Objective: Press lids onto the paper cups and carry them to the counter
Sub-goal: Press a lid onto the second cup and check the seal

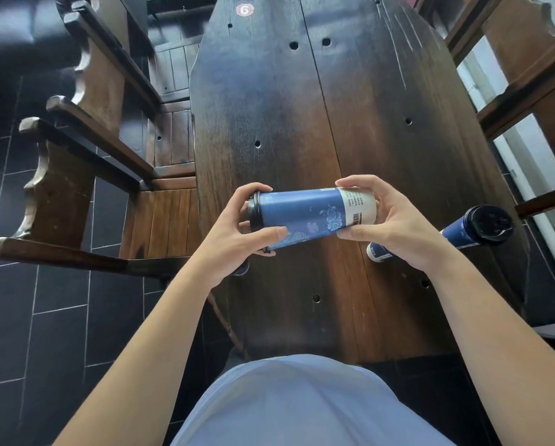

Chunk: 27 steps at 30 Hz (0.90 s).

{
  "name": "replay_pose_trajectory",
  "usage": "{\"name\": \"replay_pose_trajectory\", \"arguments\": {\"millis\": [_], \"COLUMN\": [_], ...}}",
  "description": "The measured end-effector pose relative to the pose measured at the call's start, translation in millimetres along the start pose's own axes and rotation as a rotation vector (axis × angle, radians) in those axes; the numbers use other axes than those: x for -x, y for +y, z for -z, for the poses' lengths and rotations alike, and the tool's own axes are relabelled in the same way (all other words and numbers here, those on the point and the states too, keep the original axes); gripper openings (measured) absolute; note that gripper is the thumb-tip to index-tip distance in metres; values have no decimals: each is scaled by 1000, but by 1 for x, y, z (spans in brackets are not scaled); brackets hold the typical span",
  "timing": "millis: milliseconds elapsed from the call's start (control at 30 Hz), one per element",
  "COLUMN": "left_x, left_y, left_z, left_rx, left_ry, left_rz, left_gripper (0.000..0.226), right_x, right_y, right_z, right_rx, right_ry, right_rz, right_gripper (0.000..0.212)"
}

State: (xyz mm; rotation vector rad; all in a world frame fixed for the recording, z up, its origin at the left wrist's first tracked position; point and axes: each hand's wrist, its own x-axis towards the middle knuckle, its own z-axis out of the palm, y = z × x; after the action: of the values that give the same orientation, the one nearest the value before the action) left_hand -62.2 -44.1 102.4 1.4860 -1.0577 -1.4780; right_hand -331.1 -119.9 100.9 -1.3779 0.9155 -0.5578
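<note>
I am standing in what looks like a café or tea shop. The long dark wooden table (pixel 301 123) before me carries a round sticker (pixel 244 10) marked 6, as numbered customer tables do. Heavy carved wooden chairs (pixel 86 175) line it, on dark floor tiles (pixel 44 317), and the printed takeaway cups (pixel 301 214) fit that.
</note>
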Motion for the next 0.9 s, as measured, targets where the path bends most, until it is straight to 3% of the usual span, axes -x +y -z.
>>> {"name": "replay_pose_trajectory", "arguments": {"millis": [400, 900], "left_x": [2, 3], "left_y": [1, 1], "left_z": [3, 2], "left_rx": [-57, 35], "left_ry": [-26, 4], "left_rz": [-87, -90], "left_gripper": [85, 63], "right_x": [0, 0], "right_y": [-2, -1], "right_z": [-3, -2], "right_rx": [17, 50], "right_ry": [32, 4], "right_rz": [-12, 23], "right_gripper": [52, 62]}}
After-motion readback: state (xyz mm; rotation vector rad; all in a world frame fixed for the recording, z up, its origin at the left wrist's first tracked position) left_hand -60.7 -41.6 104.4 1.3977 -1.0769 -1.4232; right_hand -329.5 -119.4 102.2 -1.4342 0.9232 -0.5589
